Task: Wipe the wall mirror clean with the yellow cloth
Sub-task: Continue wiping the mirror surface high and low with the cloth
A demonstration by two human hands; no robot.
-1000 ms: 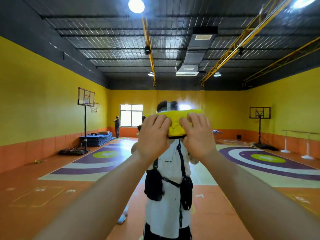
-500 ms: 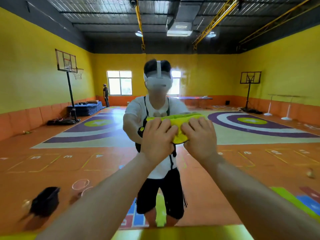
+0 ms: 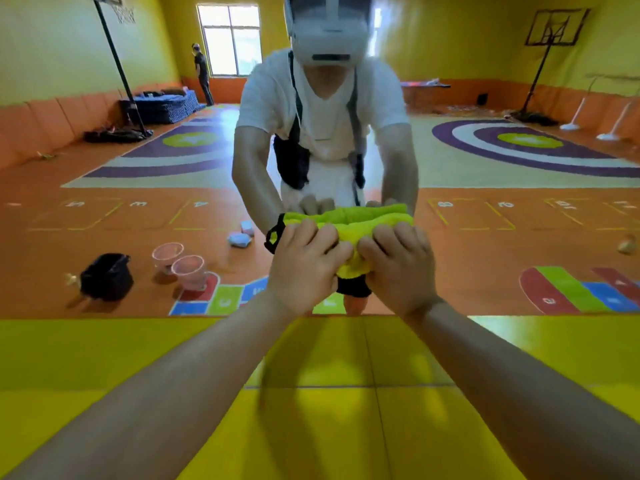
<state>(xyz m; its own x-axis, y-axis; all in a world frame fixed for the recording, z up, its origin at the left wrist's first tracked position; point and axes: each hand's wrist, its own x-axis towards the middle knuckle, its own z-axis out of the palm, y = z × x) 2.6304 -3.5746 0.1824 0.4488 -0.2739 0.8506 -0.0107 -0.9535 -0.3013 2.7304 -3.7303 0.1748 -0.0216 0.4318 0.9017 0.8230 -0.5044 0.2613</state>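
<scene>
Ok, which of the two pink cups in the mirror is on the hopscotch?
The lower-right cup, farther from the black bag: it stands on the hopscotch, at its red end. The other cup stands on plain orange floor.

yellow cloth (image 3: 349, 221), black bag (image 3: 106, 277), pink cups (image 3: 180, 259), yellow wall padding (image 3: 104, 351)

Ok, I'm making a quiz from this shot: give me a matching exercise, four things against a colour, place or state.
Things:
1 cloth
2 bag
3 cups
4 window

Matches:
a pink
b in the far wall
c gripped by left hand and right hand
d black

Pairs: 1-c, 2-d, 3-a, 4-b
</scene>
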